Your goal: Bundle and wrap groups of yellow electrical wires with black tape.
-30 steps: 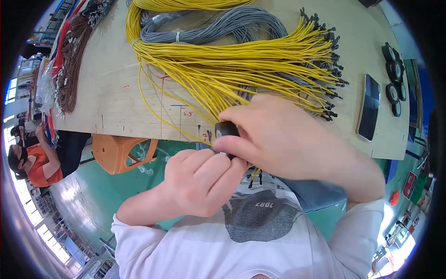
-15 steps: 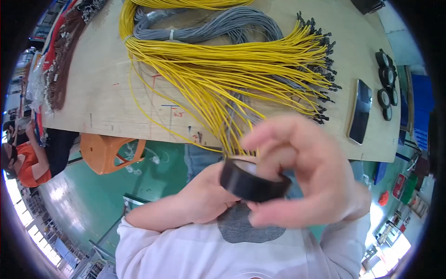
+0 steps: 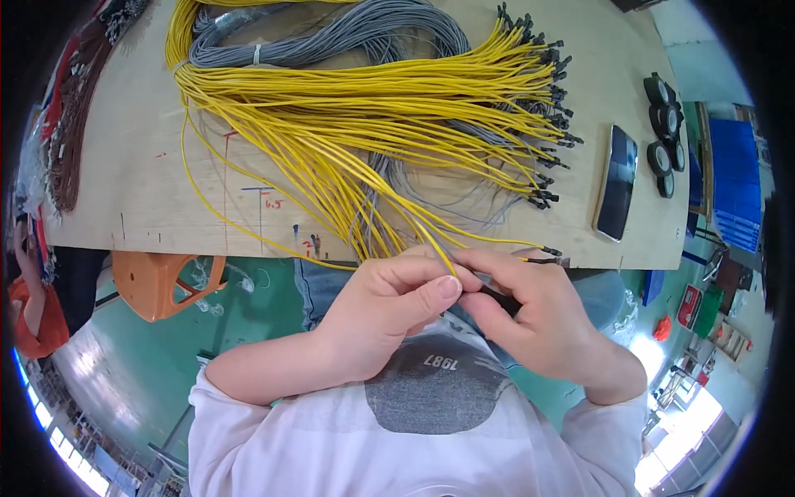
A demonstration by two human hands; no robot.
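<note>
1. Two bare hands meet just below the near edge of the wooden surface [image 3: 149, 166], over the person's lap.
2. The left hand [image 3: 389, 302] is curled, its thumb and fingers pressed together on a thin yellow wire [image 3: 443, 255] that runs up from the pinch onto the surface.
3. The right hand [image 3: 530, 319] touches the left hand at the fingertips; its fingers are closed around a dark object, probably a black tape roll [image 3: 501, 300], mostly hidden by the fingers.
4. The pinched wire joins the yellow wire bundle [image 3: 373, 108], which fans across the surface, its black-tipped ends pointing to the right of the hands' side.
5. A grey wire coil [image 3: 331, 37] lies under and beyond the yellow bundle, at the far side of the surface.
6. A dark phone [image 3: 618, 182] lies on the surface right of the yellow bundle's tips.
7. Several black tape rolls [image 3: 662, 132] sit in a row just right of the phone.
8. Brown wires [image 3: 70, 124] lie at the surface's left edge.
9. An orange stool [image 3: 166, 282] stands on the green floor, below the surface's near edge and left of the hands.
</note>
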